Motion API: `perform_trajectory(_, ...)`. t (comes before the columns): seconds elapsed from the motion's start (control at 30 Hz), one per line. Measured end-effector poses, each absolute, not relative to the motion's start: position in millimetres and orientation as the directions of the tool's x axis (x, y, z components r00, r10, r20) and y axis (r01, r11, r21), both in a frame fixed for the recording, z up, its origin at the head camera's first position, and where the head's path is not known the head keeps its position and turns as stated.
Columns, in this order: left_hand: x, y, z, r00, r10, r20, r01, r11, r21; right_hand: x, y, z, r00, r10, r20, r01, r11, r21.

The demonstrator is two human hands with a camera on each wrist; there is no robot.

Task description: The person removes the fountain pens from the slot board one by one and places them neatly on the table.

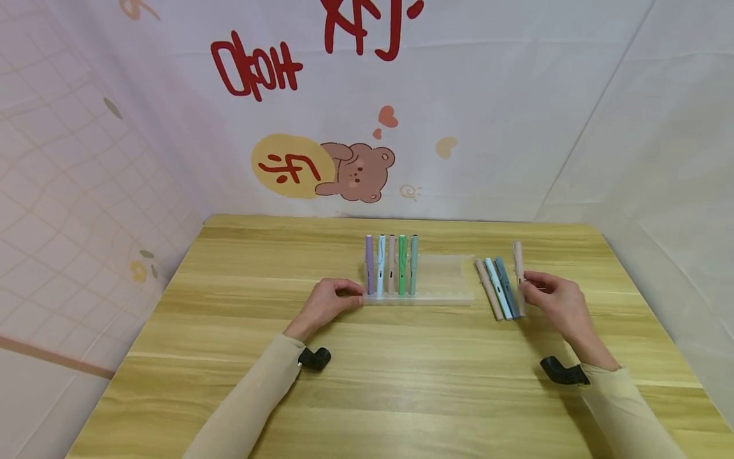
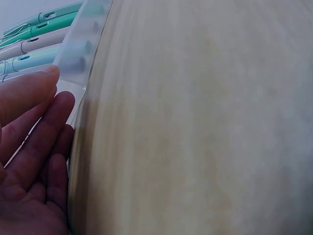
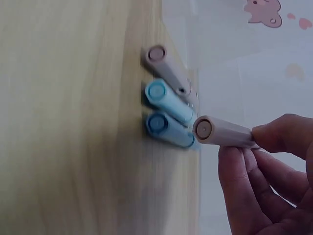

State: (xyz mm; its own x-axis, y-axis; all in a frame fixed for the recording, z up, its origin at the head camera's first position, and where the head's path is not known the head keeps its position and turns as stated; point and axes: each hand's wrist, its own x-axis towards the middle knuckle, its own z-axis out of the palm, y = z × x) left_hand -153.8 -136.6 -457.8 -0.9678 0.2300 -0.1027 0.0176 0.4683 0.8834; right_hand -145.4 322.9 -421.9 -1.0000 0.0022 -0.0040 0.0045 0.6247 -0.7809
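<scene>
Smooth plastic pens (image 1: 402, 268), wood-grain table (image 1: 413, 382)

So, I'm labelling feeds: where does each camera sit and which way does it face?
Head: on the head, facing forward and down over the wooden table; left hand, right hand, both sleeves show.
Left wrist: on that wrist, facing the left hand at the translucent pen stand; only that hand shows.
Right wrist: on that wrist, facing the right hand's pinched pinkish-beige pen; only that hand shows.
Shared: head and right wrist both show that pen and three lying pens.
</scene>
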Motion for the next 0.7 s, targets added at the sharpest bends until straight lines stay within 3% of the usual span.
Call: perform_trajectory(0.7,-153.5,-136.5,-459.3,-0.97,0.218,-0.113,0.006,0.48,0.877,-164.4,340.9,-431.9,-0.991,-0.037,-0.125,0.056,0.747,-0.663)
